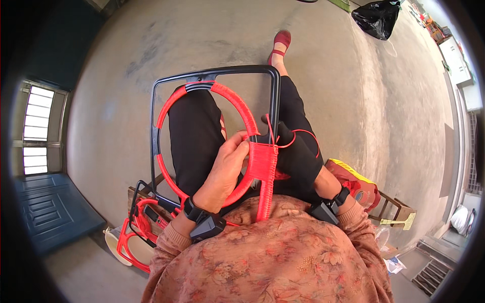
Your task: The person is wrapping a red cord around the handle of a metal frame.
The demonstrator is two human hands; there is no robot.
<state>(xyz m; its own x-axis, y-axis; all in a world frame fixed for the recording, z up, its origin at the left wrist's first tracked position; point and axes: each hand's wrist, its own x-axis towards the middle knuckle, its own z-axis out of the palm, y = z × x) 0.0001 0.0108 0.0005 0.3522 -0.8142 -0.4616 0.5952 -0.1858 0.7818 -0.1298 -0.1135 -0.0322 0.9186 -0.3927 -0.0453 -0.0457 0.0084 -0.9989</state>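
Observation:
Over my lap lies a black square frame (275, 96) with a round inner ring, mostly wrapped in red cord (262, 162). Bare black stretches show at the ring's top and left side. Bare fingers of my left hand (222, 169) pinch the ring's right side, just beside the broad wrapped joint. On the frame's outer right side is my right hand (298, 160) in a black glove, its fingers closed by the bar. A loose red strand (309, 133) loops from the joint around that glove; the fingertips are partly lost against the black trousers.
At lower left, another red-wrapped black frame (132, 242) rests by a pale bucket (112, 246). To my right are a red and yellow bag (356, 189) and a wooden stool (399, 209). A black plastic bag (376, 19) lies far right on the concrete floor (323, 45).

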